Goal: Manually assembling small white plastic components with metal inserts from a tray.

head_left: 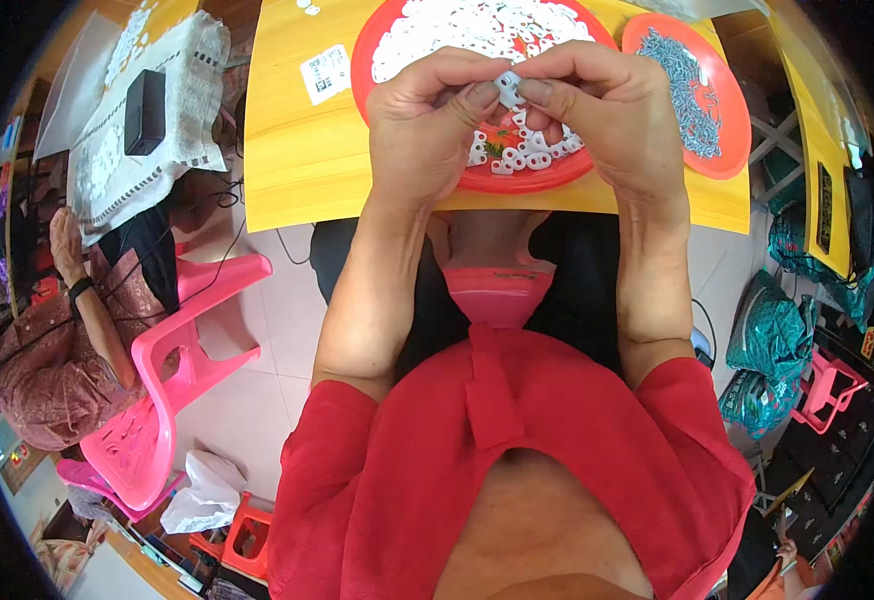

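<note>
Between my two hands is a small white plastic piece with holes (508, 90), held up over a red tray. My left hand (425, 125) pinches its left side between thumb and forefinger. From the other side, my right hand (607, 120) grips it the same way, thumb against the near face. Below and beyond lies the round red tray (377, 45), heaped with many like white pieces (437, 35). Several of them (532, 155) lie loose near the tray's front rim. Whether a screw sits in the held piece is too small to tell.
An orange-red oval plate (732, 125) with grey screws (672, 75) stands right of the tray on the yellow table (292, 170). A white label (327, 75) lies at left. Another person (77, 340) sits on a pink chair (172, 400) by a cloth-covered table. Green bags (767, 330) stand at right.
</note>
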`<state>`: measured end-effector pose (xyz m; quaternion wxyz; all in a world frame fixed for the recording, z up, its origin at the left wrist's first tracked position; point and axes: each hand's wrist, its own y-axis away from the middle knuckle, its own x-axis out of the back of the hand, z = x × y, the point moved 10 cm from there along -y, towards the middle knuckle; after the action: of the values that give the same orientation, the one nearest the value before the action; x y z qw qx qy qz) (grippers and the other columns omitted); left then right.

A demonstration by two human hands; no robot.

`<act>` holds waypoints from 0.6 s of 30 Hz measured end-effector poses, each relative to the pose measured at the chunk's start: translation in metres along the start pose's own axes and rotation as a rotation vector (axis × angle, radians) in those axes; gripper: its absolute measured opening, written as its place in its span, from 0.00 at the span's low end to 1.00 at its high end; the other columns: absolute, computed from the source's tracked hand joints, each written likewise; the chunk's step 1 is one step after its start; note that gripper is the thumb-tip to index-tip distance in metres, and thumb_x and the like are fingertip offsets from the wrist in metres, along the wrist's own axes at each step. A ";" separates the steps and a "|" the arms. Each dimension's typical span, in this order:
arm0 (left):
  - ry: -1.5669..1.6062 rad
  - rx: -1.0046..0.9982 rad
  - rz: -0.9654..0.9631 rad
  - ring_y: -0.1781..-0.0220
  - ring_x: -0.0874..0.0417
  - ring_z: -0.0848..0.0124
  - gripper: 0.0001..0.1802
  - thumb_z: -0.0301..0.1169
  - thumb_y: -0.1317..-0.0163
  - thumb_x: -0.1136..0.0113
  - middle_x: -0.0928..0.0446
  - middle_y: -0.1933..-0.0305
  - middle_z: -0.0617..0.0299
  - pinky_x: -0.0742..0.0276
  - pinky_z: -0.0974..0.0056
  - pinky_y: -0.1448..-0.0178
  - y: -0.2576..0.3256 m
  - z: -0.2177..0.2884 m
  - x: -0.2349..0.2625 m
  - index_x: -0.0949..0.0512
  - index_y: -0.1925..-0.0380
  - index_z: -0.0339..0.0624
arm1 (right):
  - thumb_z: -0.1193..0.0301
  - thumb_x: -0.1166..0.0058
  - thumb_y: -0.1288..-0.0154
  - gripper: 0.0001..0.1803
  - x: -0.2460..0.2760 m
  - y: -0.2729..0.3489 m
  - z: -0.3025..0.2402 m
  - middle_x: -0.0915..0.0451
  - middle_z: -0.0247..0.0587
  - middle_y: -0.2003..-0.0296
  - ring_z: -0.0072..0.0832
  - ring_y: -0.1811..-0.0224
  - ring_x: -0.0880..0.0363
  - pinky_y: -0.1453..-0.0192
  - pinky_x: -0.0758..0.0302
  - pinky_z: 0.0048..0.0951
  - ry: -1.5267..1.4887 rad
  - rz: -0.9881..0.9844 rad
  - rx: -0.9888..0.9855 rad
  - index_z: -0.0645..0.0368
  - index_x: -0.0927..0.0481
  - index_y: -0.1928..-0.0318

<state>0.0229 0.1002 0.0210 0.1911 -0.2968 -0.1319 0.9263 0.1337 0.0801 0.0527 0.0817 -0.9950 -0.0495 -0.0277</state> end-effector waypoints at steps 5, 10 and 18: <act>0.009 0.034 -0.024 0.69 0.23 0.73 0.09 0.16 0.47 0.46 0.24 0.67 0.57 0.24 0.73 0.66 -0.001 -0.004 0.000 0.24 0.65 0.32 | 0.80 0.46 0.46 0.04 0.002 -0.001 0.004 0.23 0.34 0.79 0.14 0.79 0.27 0.75 0.29 0.15 0.035 -0.011 -0.005 0.67 0.21 0.68; 0.085 0.126 0.056 0.67 0.23 0.73 0.10 0.17 0.45 0.46 0.24 0.66 0.56 0.24 0.73 0.64 0.000 -0.013 0.002 0.25 0.62 0.32 | 0.78 0.47 0.44 0.07 0.004 -0.004 0.013 0.23 0.36 0.77 0.16 0.79 0.27 0.77 0.31 0.14 -0.131 0.007 -0.021 0.67 0.22 0.64; -0.040 -0.004 0.136 0.65 0.23 0.74 0.15 0.16 0.49 0.43 0.25 0.66 0.58 0.23 0.73 0.60 0.000 0.001 0.004 0.28 0.59 0.31 | 0.78 0.49 0.43 0.08 0.004 -0.006 0.020 0.23 0.39 0.76 0.18 0.77 0.25 0.74 0.28 0.16 -0.239 0.092 -0.052 0.69 0.24 0.63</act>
<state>0.0194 0.1018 0.0192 0.1245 -0.2869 -0.1172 0.9426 0.1375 0.0894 0.0344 0.0507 -0.9942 -0.0122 0.0937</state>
